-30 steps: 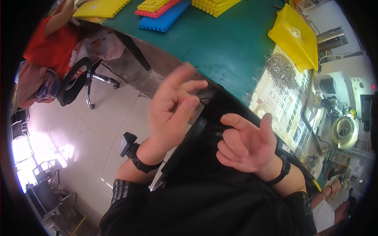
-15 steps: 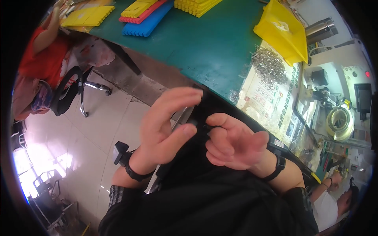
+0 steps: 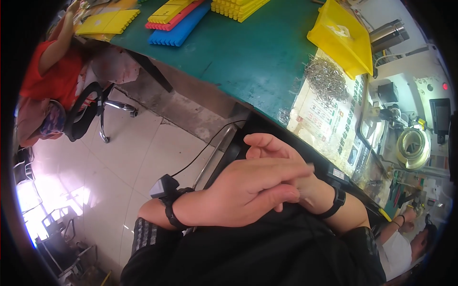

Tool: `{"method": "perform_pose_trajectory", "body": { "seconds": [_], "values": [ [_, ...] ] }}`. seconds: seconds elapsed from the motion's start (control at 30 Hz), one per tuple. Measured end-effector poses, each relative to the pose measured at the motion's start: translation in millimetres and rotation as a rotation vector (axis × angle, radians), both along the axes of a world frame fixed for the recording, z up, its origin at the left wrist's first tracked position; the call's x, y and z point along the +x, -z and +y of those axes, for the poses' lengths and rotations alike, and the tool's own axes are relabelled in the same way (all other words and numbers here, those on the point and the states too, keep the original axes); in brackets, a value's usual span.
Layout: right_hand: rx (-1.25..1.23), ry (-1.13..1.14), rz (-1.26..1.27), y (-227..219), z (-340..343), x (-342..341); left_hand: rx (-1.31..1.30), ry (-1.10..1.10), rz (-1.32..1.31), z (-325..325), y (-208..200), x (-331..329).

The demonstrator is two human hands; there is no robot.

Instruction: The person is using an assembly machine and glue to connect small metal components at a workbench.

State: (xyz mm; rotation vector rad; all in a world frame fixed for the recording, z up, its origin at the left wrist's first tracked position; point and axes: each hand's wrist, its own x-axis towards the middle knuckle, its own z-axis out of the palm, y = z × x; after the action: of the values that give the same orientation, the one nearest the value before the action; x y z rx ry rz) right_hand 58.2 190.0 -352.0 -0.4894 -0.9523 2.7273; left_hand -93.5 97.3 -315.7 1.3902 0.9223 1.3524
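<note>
My left hand (image 3: pixel 253 190) lies across my right hand in front of my black clothing. Its fingers are stretched out toward my right wrist, the thumb a little apart, and nothing shows in its grip. Behind it, my right hand (image 3: pixel 274 147) is partly covered. The upper fingers of that hand show, loosely bent and apart, with nothing visible between them; its palm is mostly hidden. A black band (image 3: pixel 335 202) circles my right wrist. On my left wrist sits a strap with a small black box (image 3: pixel 164 186), from which a thin cable runs up toward the table.
Beyond my hands is a green table (image 3: pixel 238 62). It holds stacked yellow, red and blue strips (image 3: pixel 179 26), a pile of small metal pieces (image 3: pixel 327 81) on printed paper, and a yellow bin (image 3: pixel 341 43). A machine (image 3: pixel 412 148) stands right. Co-workers sit far left and lower right.
My left hand has moved right and down, from apart and cupped to lying across my right hand. My right hand has risen slightly. The cable by my left wrist has come into view.
</note>
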Motion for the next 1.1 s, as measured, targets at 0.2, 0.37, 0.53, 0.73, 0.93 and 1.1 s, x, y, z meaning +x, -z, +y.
{"method": "perform_pose_trajectory", "body": {
  "seconds": [0.2,0.37,0.53,0.73,0.93,1.1],
  "values": [
    [0.265,0.067,-0.159,-17,-9,6,-0.076,0.224,-0.309,-9,11,13],
    [0.551,0.207,0.093,-6,-17,11,-0.097,0.356,-0.417,-20,6,18],
    [0.682,0.297,0.188,-2,-17,16,-0.117,0.361,-0.376,-24,3,22],
    [0.889,0.340,0.280,2,-10,18,0.121,0.268,-0.342,-17,19,31],
    [0.490,0.215,0.182,-4,-22,11,0.332,0.274,-0.382,-10,32,41],
    [0.376,0.195,0.098,-11,-26,11,0.085,0.440,-0.407,-13,29,31]
  ]
}}
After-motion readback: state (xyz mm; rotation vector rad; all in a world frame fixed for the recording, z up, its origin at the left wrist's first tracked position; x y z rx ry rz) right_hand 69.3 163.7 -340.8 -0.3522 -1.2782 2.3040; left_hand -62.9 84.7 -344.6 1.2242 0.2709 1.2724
